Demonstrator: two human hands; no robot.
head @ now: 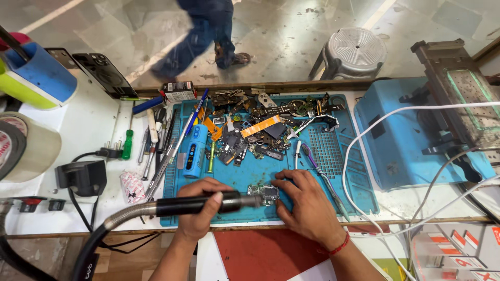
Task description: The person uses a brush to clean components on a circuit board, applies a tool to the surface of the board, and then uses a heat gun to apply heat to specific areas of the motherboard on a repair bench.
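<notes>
The left hand (200, 205) grips a black hot-air wand (208, 203), lying sideways, nozzle touching a small circuit board (264, 193). Right-hand (304, 203) fingertips (278, 182) press flat on that board's right edge.

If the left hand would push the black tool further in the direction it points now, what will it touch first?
Probably the small green circuit board on the blue mat; the left hand's black hot-air handpiece already points at it.

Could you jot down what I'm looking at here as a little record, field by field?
Setting: workbench with a blue work mat
Left hand: grips a black hot-air handpiece on a flexible hose, nozzle aimed at the board
Right hand: fingers press beside a small circuit board lying on the mat
Mat clutter: heap of small phone parts, blue pen-shaped device
Left of mat: screwdrivers, tape roll
Right: blue machine, white cables
</notes>
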